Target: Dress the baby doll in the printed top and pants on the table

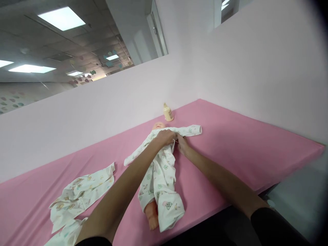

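Note:
A baby doll (pixel 159 125) lies on its back, its head toward the wall. It wears a white printed baby top (pixel 189 131) with long sleeves spread to both sides, and matching baby trousers (pixel 165 177). One bare doll foot (pixel 152 218) shows below a trouser leg; the other foot is covered. At the side of the doll's waist, my left hand (pixel 166 137) is closed on the edge of the top. My right hand (pixel 182 145) meets it there, its fingers pinched at the same edge. A thin pale tie seems to show between them; the fingertips are partly hidden.
A cream pump bottle (pixel 168 113) stands behind the doll near the wall. To the left, a printed baby garment (pixel 79 193) lies on the pink padded surface (pixel 217 157), with another white cloth (pixel 68 234) partly under my left arm. White walls (pixel 230 68) border the back and right.

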`<state>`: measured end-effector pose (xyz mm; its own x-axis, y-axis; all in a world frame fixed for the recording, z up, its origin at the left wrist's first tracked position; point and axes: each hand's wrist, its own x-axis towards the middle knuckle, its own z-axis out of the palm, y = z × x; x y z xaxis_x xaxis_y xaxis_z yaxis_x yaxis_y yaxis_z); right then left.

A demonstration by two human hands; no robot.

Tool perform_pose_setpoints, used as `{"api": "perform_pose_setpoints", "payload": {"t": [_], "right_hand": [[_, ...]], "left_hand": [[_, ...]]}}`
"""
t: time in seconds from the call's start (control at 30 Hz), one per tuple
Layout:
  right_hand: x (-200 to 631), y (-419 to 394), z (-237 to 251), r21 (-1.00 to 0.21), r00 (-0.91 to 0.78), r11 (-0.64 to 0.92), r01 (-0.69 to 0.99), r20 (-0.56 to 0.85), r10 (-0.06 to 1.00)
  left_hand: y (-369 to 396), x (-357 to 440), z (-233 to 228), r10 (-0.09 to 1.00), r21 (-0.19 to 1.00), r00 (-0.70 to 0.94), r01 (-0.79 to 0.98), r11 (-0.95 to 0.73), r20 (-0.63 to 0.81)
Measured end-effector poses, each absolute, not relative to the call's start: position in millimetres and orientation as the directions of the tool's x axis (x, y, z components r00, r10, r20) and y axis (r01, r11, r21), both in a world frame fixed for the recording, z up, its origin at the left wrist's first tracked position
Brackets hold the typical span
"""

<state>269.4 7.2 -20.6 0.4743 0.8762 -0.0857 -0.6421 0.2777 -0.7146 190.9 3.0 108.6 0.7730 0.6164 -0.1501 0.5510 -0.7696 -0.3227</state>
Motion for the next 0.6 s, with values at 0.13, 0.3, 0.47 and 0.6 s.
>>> {"api": "perform_pose_setpoints", "payload": {"t": [0.13, 0.3, 0.47, 0.6], "right_hand": [[271.3, 8.8, -15.3, -0.666, 0.451, 0.237, -0.707, -0.167, 0.877], [274.5, 6.4, -12.8, -0.628, 0.452, 0.229, -0.744, -0.220, 0.864], [276.4, 2.1, -12.8, -0.614, 0.439, 0.228, -0.756, -0.217, 0.872], [276.9, 0.6, -14.3, -0.627, 0.442, 0.228, -0.745, -0.208, 0.872]], "left_hand": [[25.5, 211.2, 97.7, 0.678, -0.289, 0.731, 0.635, -0.716, -0.074], [52.3, 213.1, 108.4, 0.688, -0.136, 0.719, 0.676, -0.725, -0.097], [72.2, 197.3, 123.0, 0.712, -0.039, 0.702, 0.711, -0.702, -0.014], [69.3, 185.5, 117.9, 0.726, -0.079, 0.675, 0.737, -0.671, 0.133]]}}
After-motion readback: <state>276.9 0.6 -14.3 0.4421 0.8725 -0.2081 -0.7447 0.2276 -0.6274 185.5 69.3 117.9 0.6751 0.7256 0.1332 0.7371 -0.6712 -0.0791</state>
